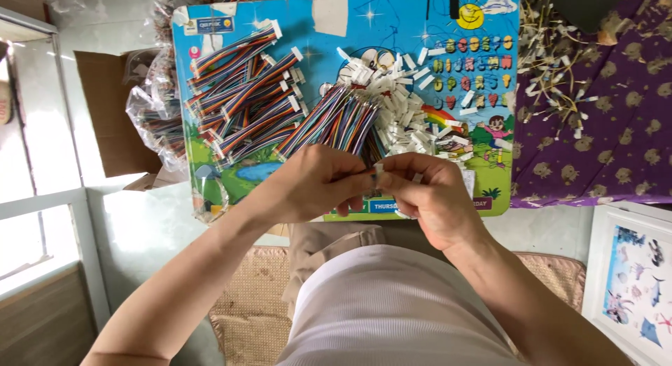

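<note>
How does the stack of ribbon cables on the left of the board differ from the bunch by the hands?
The left stack lies flat, untouched, in neat parallel bundles. The bunch fans out from the left hand and right hand, its ends among loose white connectors. Both are multicoloured wires on the blue board.

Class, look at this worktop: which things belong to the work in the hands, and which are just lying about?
In use: left hand, right hand, rainbow wire bundle, white connectors, finished cables, colourful board.
Lying about: cardboard box, purple cloth, framed sea picture.
</note>
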